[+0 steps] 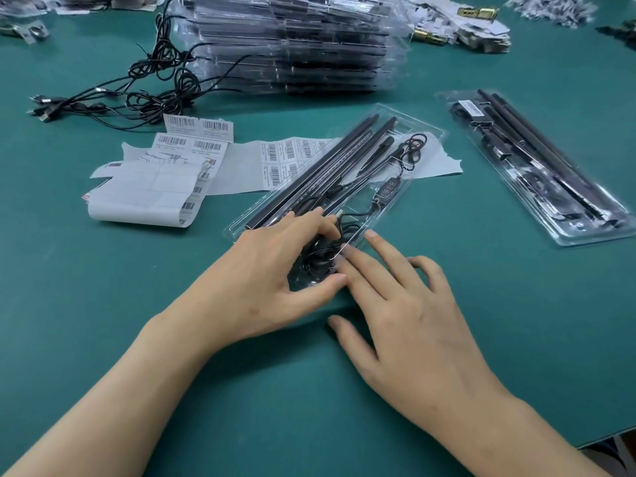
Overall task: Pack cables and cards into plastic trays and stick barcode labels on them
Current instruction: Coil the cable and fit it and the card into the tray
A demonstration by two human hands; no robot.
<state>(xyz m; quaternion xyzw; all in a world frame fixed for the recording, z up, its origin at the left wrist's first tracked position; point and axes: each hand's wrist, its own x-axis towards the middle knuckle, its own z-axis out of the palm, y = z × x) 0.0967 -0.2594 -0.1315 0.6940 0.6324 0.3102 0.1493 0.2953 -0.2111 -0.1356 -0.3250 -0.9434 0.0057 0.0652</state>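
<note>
A clear plastic tray (425, 139) lies slanted at the table's middle, holding long black rods (320, 166) and a black cable with an inline controller (385, 187). At the tray's near end, my left hand (261, 270) rests on a coiled black cable (318, 259), fingers over it and thumb beside the tray's corner. My right hand (402, 304) lies next to it with straight fingers pressing the same end of the tray. Barcode label sheets (186, 160) lie to the left, partly under the tray.
A second packed tray (564, 215) with a barcode label lies at the right. A tall stack of packed trays (292, 43) stands at the back. Loose black cables (137, 94) sprawl at the back left. Piles of cards (457, 29) sit far right. The table's edge runs lower right.
</note>
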